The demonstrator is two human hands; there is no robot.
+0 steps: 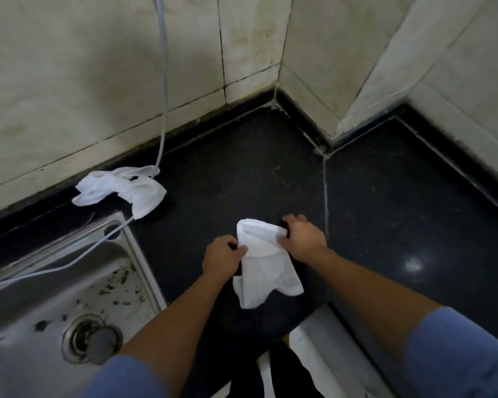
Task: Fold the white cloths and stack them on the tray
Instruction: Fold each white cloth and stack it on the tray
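Currently two cloths: left hand (222, 257), right hand (303, 239) pinch first cloth (266, 272); second cloth (121, 188) crumpled beside sink (26, 354).

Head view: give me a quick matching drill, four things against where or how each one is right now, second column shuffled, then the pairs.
Things
1. held cloth
2. crumpled cloth
3. sink
4. hose

Places or states
A. stained, set into the counter at the left
B. runs down the tiled wall
C. pinched by the left hand and the right hand
D. lies bunched on the counter beside the wall

Pairs: 1-C, 2-D, 3-A, 4-B
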